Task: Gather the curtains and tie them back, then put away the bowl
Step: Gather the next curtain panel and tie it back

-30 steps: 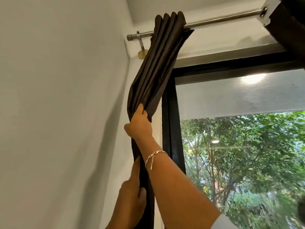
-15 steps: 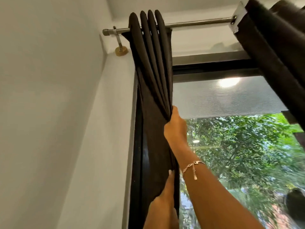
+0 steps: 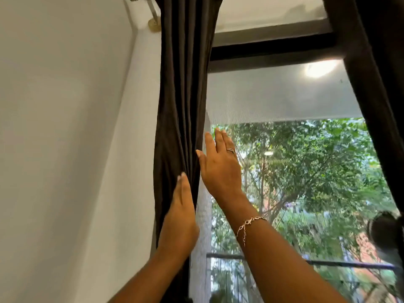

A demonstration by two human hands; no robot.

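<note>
Under the pressed-together fingers of the left hand (image 3: 181,217), the curtain (image 3: 183,101) is lying bunched; the right hand (image 3: 220,171), fingers loosely spread, should be encircling it.

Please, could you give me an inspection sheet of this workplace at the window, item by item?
Surface: nothing seen.
Job's things: left curtain gathered into folds, untied where visible; right curtain hangs at the picture's edge; bowl not seen.
Clutter: nothing seen.
Hands: left hand flat against the left curtain, fingers straight; right hand open beside its edge, contact unclear.
Cables: nothing seen.
Surroundings: white wall, rod bracket, window screen, trees outside.
</note>
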